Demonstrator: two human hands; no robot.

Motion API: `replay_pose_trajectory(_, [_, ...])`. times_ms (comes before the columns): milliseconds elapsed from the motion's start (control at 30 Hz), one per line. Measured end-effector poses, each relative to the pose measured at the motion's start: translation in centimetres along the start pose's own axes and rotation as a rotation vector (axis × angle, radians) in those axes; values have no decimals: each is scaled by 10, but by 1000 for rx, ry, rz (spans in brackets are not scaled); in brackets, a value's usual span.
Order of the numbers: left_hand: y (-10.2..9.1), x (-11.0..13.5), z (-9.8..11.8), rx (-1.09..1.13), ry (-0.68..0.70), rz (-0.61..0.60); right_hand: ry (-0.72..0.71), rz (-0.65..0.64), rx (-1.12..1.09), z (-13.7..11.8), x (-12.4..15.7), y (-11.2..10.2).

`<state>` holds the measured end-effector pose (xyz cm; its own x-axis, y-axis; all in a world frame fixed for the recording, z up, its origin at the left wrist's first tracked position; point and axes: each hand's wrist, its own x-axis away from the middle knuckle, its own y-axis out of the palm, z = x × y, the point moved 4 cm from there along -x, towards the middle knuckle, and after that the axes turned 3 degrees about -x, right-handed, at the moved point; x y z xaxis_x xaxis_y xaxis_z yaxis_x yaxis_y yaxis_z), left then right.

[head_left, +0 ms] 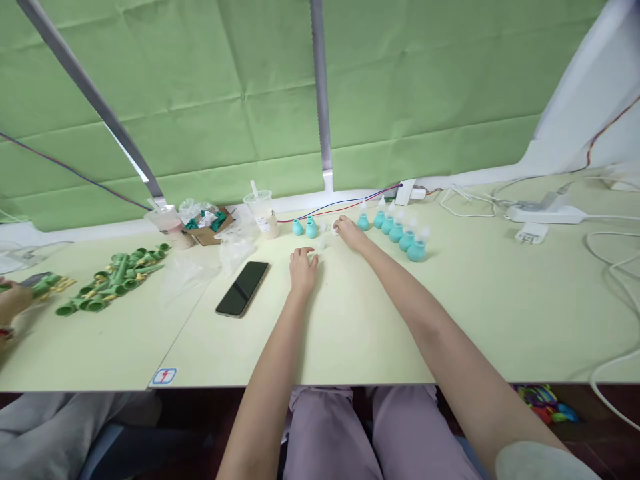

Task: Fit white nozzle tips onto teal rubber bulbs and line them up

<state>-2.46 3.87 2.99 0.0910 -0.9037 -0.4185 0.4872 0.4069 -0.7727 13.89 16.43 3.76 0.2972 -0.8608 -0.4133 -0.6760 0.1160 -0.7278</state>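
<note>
My right hand (350, 233) reaches to the far middle of the table, its fingertips closed on a small white piece; its exact shape is too small to tell. My left hand (303, 270) rests nearer to me, fingers loosely bent and thumb apart, with nothing visible in it. Just beyond its fingertips lies a small translucent white piece (322, 245). Two small turquoise bottles (311, 230) without tops stand past my left hand. To the right of my right hand, several turquoise bottles (417, 251) with pointed whitish tops stand in a slanting row.
A black phone (243, 289) lies left of my left hand. Behind it are a plastic cup with straw (263, 213), clear bags (237, 247) and a cardboard box (207, 235). Green tubular parts (117, 277) lie near another person's hand (14, 301). Cables and a power strip (545, 213) sit right.
</note>
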Motion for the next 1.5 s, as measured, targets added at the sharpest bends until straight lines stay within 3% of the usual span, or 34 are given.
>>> replay_pose_trajectory(167, [-1,0,0,-1,17,25,31,71,-173,-1,0,-5])
replay_pose_trajectory(300, [-6,1,7,68,120,127,80,72,-365,-7,11,-11])
replay_pose_trajectory(367, [-7,3,14,155,192,149,104,33,-562,-13,26,-12])
replay_pose_trajectory(467, [-9,6,26,362,240,117,191,-55,-1028,-23,57,-11])
replay_pose_trajectory(600, [-14,11,36,513,213,125,342,-58,-1276,-31,94,-9])
replay_pose_trajectory(767, [-14,16,46,572,235,38,400,-39,-1373,-36,111,-7])
replay_pose_trajectory(900, [-13,18,50,637,254,40,394,-21,-1382,-39,115,-8])
replay_pose_trajectory(1233, [-17,4,25,836,5,192,389,64,-1318,-33,115,-15])
replay_pose_trajectory(1500, [-9,10,35,691,193,-44,315,28,-1381,-33,114,-13])
